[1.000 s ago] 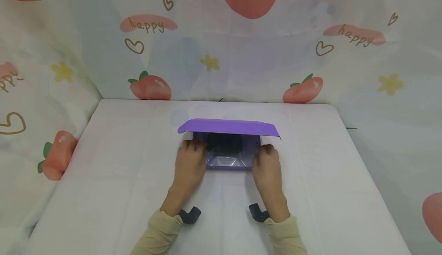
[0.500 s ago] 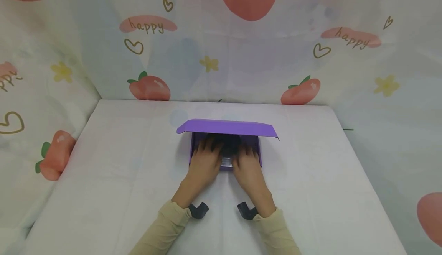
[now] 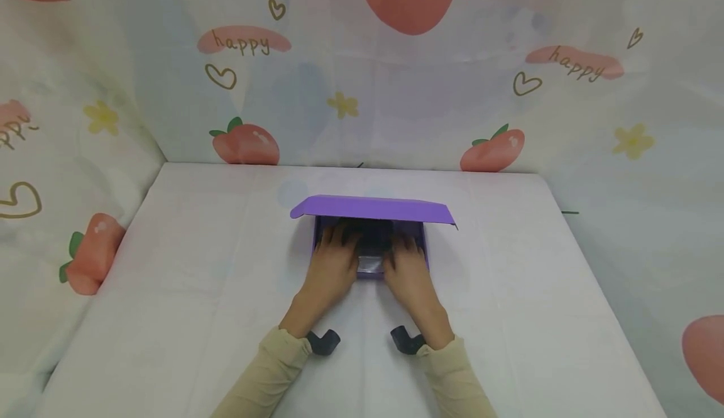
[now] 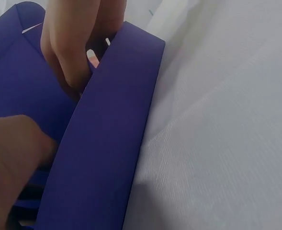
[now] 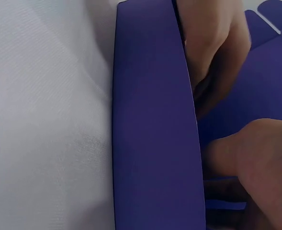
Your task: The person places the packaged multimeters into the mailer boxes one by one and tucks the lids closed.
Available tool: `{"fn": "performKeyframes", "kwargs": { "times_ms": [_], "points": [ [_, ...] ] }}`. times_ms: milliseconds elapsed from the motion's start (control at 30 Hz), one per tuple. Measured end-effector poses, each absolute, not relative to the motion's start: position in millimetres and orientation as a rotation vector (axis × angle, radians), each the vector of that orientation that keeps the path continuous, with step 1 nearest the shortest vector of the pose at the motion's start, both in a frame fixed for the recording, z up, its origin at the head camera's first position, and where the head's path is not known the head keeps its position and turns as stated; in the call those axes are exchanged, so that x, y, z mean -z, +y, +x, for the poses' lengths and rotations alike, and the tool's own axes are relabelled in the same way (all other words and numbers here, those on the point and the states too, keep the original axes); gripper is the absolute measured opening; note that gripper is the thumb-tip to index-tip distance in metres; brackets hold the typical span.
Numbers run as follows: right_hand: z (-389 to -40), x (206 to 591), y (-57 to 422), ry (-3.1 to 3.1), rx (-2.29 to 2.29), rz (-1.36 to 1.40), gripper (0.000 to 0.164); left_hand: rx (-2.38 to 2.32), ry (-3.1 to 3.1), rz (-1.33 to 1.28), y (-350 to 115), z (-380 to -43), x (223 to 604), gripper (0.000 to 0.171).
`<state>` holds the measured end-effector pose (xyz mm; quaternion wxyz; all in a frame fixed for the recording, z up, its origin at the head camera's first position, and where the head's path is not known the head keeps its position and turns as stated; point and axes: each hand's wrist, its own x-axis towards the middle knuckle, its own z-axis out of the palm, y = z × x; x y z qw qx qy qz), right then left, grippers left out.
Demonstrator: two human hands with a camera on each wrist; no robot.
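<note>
A purple cardboard box stands on the white table with its lid raised at the back. Inside lies a dark object, with clear plastic visible in front of it; its kind cannot be made out. My left hand reaches over the front wall into the left part of the box, and my right hand into the right part. Fingers of both point down beside the dark object. In the wrist views the box wall hides the fingertips, so their contact with the object is not visible.
White cloth covers the table. A patterned fabric backdrop rises behind it and at the sides. Dark curved pieces protrude from both sleeve cuffs.
Both hands have moved inward from the box's left and right sides into its inside. Over the last half second they have barely shifted. Box and lid stay in place.
</note>
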<state>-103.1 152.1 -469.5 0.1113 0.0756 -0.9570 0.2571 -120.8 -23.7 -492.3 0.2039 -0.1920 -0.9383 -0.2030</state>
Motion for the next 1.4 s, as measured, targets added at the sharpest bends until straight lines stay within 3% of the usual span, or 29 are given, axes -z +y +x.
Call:
{"fn": "performKeyframes", "kwargs": {
  "times_ms": [533, 833, 933, 1100, 1400],
  "points": [
    [-95, 457, 172, -2.555, -1.322, -0.132, 0.037, 1.019, -2.318, -0.263, -61, -117, 486, 0.021],
    [-95, 453, 196, -2.362, -1.426, -0.301, 0.038, 1.196, -2.332, 0.157, -82, -118, 484, 0.011],
    [-97, 453, 204, -2.384, -1.392, -0.327, 0.038, 1.229, -2.285, 0.233, -90, -121, 482, 0.016],
    [-103, 449, 213, -2.388, -1.349, -0.337, 0.037, 1.276, -2.212, 0.180, -100, -129, 476, 0.026],
    [-112, 438, 212, -2.358, -1.355, -0.310, 0.030, 1.281, -2.234, 0.029, -103, -141, 465, 0.018]
  ]
}}
